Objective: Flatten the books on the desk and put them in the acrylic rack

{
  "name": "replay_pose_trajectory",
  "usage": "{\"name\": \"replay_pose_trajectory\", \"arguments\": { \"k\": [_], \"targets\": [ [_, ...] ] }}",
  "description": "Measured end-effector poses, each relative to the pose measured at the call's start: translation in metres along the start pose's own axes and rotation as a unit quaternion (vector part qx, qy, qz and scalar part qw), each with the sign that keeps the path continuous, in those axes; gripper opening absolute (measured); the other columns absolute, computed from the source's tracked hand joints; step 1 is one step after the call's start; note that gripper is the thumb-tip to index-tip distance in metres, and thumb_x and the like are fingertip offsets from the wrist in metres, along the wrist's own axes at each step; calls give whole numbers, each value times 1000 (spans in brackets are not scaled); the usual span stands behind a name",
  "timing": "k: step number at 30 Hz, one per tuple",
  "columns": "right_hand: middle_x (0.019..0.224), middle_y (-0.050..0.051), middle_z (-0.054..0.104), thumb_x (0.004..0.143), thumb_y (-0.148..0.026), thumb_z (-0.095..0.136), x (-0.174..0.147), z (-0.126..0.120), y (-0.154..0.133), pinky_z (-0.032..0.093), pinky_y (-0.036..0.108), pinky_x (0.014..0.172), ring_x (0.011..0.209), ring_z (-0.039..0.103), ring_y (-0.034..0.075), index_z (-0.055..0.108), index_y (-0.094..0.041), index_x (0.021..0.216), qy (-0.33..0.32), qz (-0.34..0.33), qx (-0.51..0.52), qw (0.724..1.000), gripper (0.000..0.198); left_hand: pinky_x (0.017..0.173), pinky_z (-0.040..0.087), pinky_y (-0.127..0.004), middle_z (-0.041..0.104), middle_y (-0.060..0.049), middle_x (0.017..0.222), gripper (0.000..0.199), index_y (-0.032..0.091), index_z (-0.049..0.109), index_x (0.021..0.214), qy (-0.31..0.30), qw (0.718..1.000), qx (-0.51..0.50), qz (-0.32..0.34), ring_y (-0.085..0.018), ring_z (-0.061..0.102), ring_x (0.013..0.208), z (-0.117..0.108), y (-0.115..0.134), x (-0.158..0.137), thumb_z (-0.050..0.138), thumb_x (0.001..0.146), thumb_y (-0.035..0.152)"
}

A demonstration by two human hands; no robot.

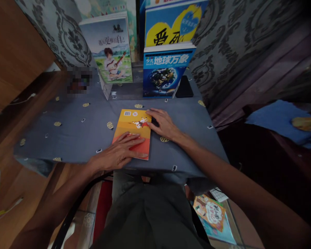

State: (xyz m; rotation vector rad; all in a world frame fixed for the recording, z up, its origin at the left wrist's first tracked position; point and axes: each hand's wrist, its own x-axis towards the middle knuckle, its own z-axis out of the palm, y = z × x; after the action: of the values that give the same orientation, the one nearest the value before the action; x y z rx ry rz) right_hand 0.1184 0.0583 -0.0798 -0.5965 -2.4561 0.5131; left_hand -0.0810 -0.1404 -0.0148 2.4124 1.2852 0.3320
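Observation:
An orange and yellow book lies on the grey tablecloth with its barcode side up. My left hand rests on the lower part of its cover, palm down, fingers stretched out. At the book's upper right edge is my right hand; its fingertips touch the corner and the thumb lies on the edge lower down, with a gap between thumb and fingers. Part of the cover is hidden beneath my left hand.
Beyond the book, a clear stand bears a guitar-player book, a blue Earth book and a yellow-heart book. A black phone lies beside it. More books are low down at the right, below the table.

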Motion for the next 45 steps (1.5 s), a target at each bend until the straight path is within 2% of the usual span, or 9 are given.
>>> {"name": "replay_pose_trajectory", "arguments": {
  "k": [5, 10, 13, 19, 25, 28, 35, 41, 45],
  "targets": [
    [132, 15, 68, 98, -24, 50, -12, -6, -36, 36, 59, 114, 136, 52, 32, 66, -16, 125, 9, -59, -76, 995, 32, 125, 24, -54, 45, -3, 158, 43, 34, 61, 135, 34, 999, 38, -12, -22, 37, 148, 7, 5, -8, 49, 99, 15],
    [131, 10, 70, 102, -20, 46, -52, -11, -83, 47, 49, 111, 128, 61, 23, 68, -19, 122, -55, -187, -27, 980, 30, 121, 33, -54, 49, -8, 154, 37, 28, 57, 139, 145, 985, 39, -83, -23, 41, 146, 17, -3, -40, 48, 103, 28],
    [140, 10, 64, 102, -20, 47, -72, -13, -95, 44, 50, 115, 137, 53, 23, 60, -19, 135, -81, -189, -12, 979, 35, 120, 36, -52, 40, -10, 160, 42, 28, 52, 144, 182, 974, 31, -130, -26, 38, 147, 24, -8, -59, 48, 103, 32],
    [163, 16, 35, 95, -39, 63, -84, -12, -91, 30, 58, 121, 153, 25, 30, 46, -21, 148, -116, -133, -60, 982, 59, 121, 31, -54, 33, -11, 163, 55, 29, 39, 153, 164, 962, 68, -207, -30, 29, 152, 36, -4, -64, 49, 101, 46],
    [163, 20, 33, 88, -51, 69, -88, -15, -95, 31, 60, 120, 152, 29, 33, 41, -20, 151, -131, -129, -100, 978, 75, 120, 32, -57, 37, -12, 162, 69, 31, 33, 156, 163, 960, 111, -199, -32, 33, 150, 45, -3, -68, 55, 96, 55],
    [159, 19, 39, 91, -39, 68, -98, -18, -97, 35, 60, 116, 148, 37, 32, 44, -22, 149, -135, -141, -117, 974, 65, 119, 32, -58, 40, -14, 159, 76, 29, 31, 157, 168, 962, 138, -167, -33, 36, 148, 51, 5, -76, 61, 92, 56],
    [137, 13, 66, 97, -14, 48, -120, -17, -90, 51, 51, 105, 133, 56, 26, 50, -21, 147, -55, -177, -80, 979, 51, 116, 41, -53, 54, -13, 146, 67, 27, 24, 160, 219, 951, 166, -139, -29, 46, 141, 74, 19, -85, 50, 99, 22],
    [124, 10, 73, 100, -24, 52, -95, -37, -88, 58, 40, 97, 122, 62, 22, 58, -24, 139, -24, -179, 51, 982, 40, 102, 53, -44, 58, -13, 131, 59, 32, 42, 151, 278, 950, 90, -105, -28, 56, 126, 58, 11, -80, 57, 96, 49],
    [112, 8, 76, 99, -32, 57, -66, -55, -92, 60, 39, 88, 108, 68, 23, 65, -27, 130, 37, -144, 134, 980, 32, 103, 50, -45, 56, -13, 134, 55, 30, 59, 136, 356, 929, -41, -95, -28, 56, 124, 30, 5, -56, 52, 93, 65]
  ]
}}
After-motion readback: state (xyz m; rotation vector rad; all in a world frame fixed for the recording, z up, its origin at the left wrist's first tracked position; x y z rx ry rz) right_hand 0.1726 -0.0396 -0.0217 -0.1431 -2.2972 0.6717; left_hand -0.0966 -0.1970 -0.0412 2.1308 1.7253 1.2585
